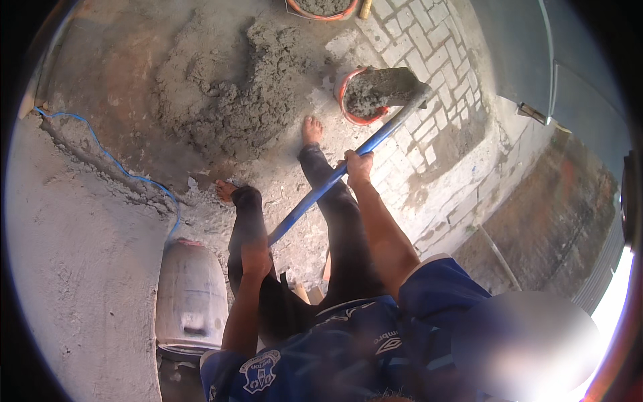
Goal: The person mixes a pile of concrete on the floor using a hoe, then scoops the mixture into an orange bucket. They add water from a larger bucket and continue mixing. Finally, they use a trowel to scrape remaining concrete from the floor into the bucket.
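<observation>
A hoe with a long blue handle (309, 199) slants across in front of my legs. My right hand (359, 166) is wrapped around the upper middle of its handle. Lower down, my left hand (257, 258) is closed at the near end of the handle, its fingers partly hidden. The mortar-coated hoe blade (396, 86) rests over the right side of an orange-rimmed bucket (343, 87). Grey wet mortar (362, 96) lies in the bucket and against the blade. Left of the bucket, a heap of wet mortar (258, 94) spreads over the ground beside my bare feet.
A second orange-rimmed bucket (324, 15) with grey mix stands at the far edge. Block paving (429, 57) lies to the right. A blue hose or cable (127, 172) runs along the left wall. A dusty plastic drum (192, 289) stands near my left arm.
</observation>
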A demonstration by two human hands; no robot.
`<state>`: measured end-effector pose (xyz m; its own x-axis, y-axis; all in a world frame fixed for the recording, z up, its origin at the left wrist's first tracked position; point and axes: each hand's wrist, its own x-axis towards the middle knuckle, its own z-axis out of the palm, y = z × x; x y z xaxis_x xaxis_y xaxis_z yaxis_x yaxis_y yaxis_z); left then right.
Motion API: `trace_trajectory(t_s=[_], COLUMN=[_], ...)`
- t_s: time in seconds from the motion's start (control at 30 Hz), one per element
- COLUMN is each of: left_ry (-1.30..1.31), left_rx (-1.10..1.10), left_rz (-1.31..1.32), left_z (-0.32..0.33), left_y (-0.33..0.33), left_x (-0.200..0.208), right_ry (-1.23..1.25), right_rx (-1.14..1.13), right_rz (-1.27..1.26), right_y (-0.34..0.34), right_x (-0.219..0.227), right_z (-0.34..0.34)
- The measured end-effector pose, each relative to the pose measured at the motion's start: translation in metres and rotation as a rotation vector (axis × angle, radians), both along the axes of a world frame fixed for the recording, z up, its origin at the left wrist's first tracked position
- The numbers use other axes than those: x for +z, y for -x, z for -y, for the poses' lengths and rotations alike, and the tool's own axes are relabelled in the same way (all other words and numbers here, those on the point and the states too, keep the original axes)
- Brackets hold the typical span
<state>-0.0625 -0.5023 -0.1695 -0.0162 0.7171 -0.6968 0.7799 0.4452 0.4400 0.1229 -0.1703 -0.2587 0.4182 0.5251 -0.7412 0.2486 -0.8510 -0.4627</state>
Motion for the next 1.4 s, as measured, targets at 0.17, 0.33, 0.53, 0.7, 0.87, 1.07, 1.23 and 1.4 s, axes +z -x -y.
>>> trace_trajectory(t_s=[0.17,0.33,0.53,0.7,0.87,1.07,1.23,1.4], left_ry=[0.295,0.366,0.344,0.088,-0.126,0.055,0.242,0.456], left_rx=[0.262,0.48,0.92,1.251,1.685,1.812,1.638,1.17], left_rz=[0.264,0.654,0.726,0.711,1.038,0.933,0.761,0.478], left_z=[-0.041,-0.019,-0.041,-0.161,-0.272,-0.159,-0.054,0.007], left_y=[0.02,0.012,-0.004,0.028,0.113,0.035,-0.113,-0.193], left_x=[0.043,0.155,0.158,0.006,-0.005,-0.01,0.031,0.075], right_ry=[-0.096,-0.088,-0.06,-0.208,-0.18,-0.041,0.069,0.046], right_rx=[-0.058,0.077,0.528,0.962,1.325,1.5,1.469,1.13], right_rz=[-0.196,-0.323,-0.428,-0.228,-0.021,0.103,0.057,0.068], right_y=[0.02,0.066,0.183,0.341,0.486,0.445,0.304,0.155], right_x=[0.098,0.187,0.162,0.044,-0.057,-0.029,0.018,0.081], right_z=[-0.003,-0.006,-0.035,-0.135,-0.194,-0.041,0.046,0.087])
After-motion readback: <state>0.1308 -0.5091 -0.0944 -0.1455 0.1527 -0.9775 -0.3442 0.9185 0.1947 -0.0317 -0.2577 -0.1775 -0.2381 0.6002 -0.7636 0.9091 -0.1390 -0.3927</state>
